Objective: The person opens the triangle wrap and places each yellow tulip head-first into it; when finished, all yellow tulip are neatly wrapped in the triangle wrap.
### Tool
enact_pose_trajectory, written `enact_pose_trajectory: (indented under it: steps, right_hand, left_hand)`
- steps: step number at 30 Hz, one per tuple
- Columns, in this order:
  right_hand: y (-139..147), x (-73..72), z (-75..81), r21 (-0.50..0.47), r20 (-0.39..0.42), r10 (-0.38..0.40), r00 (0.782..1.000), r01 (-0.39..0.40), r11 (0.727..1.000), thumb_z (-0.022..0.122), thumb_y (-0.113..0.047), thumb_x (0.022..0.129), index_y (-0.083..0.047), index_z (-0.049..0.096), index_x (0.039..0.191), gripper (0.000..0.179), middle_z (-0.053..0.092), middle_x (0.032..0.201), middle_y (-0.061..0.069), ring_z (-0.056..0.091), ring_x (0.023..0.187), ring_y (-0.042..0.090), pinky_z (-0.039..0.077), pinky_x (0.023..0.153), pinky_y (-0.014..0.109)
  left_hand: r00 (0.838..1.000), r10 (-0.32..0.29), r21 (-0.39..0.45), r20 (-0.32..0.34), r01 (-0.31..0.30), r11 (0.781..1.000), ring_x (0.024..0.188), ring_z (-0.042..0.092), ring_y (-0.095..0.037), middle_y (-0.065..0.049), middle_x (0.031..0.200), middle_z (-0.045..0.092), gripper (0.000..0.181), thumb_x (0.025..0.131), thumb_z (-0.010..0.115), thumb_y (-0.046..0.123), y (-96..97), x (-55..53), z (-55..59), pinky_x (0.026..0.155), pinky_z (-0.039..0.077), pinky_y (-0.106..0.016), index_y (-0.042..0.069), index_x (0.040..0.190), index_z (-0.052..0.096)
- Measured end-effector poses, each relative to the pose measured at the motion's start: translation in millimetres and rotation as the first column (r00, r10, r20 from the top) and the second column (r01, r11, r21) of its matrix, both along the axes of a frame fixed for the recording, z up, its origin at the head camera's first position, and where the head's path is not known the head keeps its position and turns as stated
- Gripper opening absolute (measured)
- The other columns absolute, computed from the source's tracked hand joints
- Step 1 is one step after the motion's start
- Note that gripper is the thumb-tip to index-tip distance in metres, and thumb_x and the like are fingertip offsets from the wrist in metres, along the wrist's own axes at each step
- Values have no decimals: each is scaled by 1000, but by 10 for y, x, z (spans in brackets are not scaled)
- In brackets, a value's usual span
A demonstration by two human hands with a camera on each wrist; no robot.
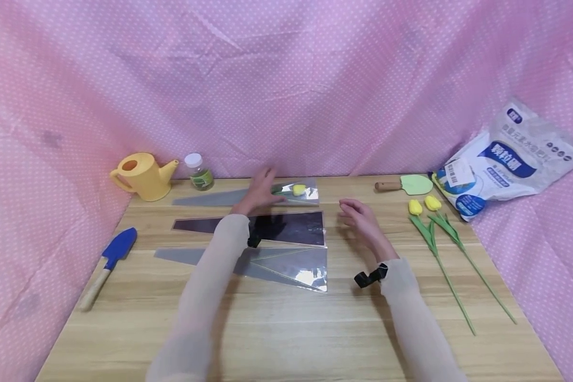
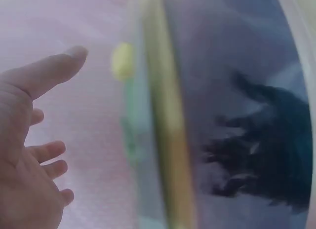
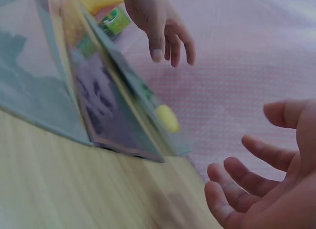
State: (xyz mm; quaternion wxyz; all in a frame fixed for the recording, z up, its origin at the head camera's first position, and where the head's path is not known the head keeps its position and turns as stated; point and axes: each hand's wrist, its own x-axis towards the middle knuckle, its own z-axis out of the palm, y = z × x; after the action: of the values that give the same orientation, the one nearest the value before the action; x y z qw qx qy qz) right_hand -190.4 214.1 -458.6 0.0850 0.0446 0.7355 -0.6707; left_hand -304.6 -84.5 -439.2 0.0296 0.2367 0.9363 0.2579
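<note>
Three tapered flower wrapping sleeves lie in a row on the table. In the far clear sleeve (image 1: 205,199) is a yellow tulip (image 1: 299,189), its stem partly behind my left hand (image 1: 260,192). That hand hovers over the far sleeve, fingers spread and gripping nothing; the left wrist view also shows the bare palm (image 2: 29,155). The dark sleeve (image 1: 296,228) lies in the middle, under my left wrist. Nearest me is a clear sleeve (image 1: 286,265) with thin gold lines. To the right of the sleeves, my right hand (image 1: 363,223) is raised with loosely bent fingers around nothing.
Two yellow tulips (image 1: 430,239) lie on the right, below a green trowel (image 1: 415,184) and a fertilizer bag (image 1: 511,159). A yellow watering can (image 1: 145,178), a white-capped jar (image 1: 200,172) and a blue trowel (image 1: 116,246) are on the left. Pink dotted cloth (image 1: 286,95) hangs behind.
</note>
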Motion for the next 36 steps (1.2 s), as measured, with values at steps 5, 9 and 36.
enact_pose_trajectory:
  steps: [5,9,36]
  right_hand:
    - [55,150,39,74,-37,-8,999,10,997,49,-18,104,6,45,144,46,44,147,29,61,110,10,50,107,36]
    - [76,247,4,145,-50,28,998,-20,989,51,-19,103,5,45,144,48,47,147,28,57,122,27,52,100,34]
    - [-138,179,-263,727,-28,249,968,-151,670,75,-47,83,-6,45,146,81,19,163,27,12,151,47,11,112,77]
  left_hand:
    - [999,26,58,-45,-23,998,151,22,-40,-22,162,26,92,87,77,32,-116,166,135,125,18,-57,3,157,26]
    - [998,32,90,-52,-27,996,151,23,-38,-18,162,26,88,88,76,32,-253,362,127,124,22,-56,8,158,27]
    - [890,-196,-87,411,252,964,159,-4,-31,-11,171,1,108,83,74,54,-316,1134,-241,127,3,-59,7,161,15]
